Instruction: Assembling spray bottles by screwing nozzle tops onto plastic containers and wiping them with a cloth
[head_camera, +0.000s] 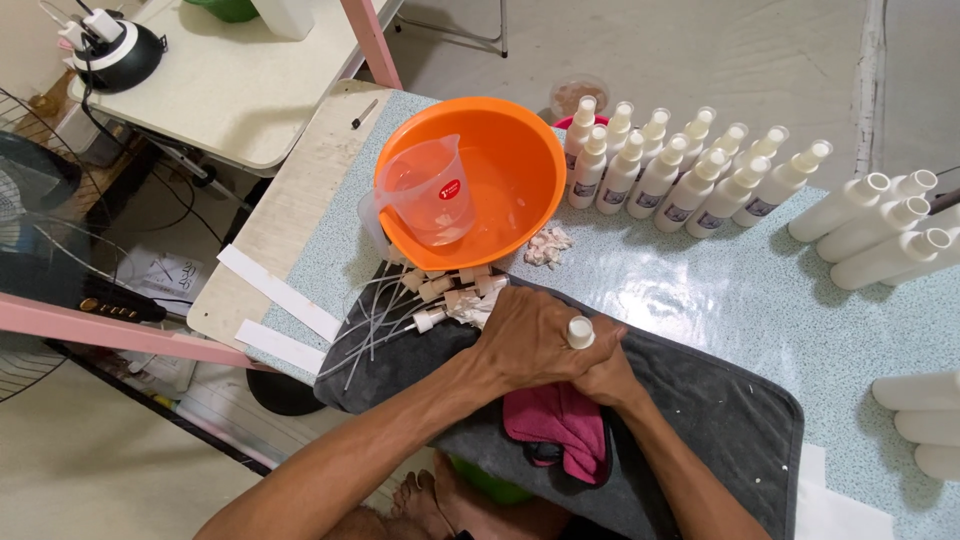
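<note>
At the left of the frame, a bundle of pump sprayer tops (440, 300) with long thin dip tubes lies on a dark grey towel (720, 400) spread over the speckled counter (720, 290). Just above them sits an orange basin (500, 180) with a clear measuring jug (430, 190) standing in it. At centre, the left hand (525, 340) and the right hand (600, 375) are pressed together, both clamped around a small white bottle (580, 332); only its open neck shows between the fingers. A pink cloth (560, 420) lies just below the hands.

The bottle looks like light, stiff plastic, likely slick if wet, so a grip around its body seems safest. Toward the upper right, a row of labelled white spray bottles (680, 170) stands upright, and further right plain uncapped white bottles (880, 230) lie on their sides.
</note>
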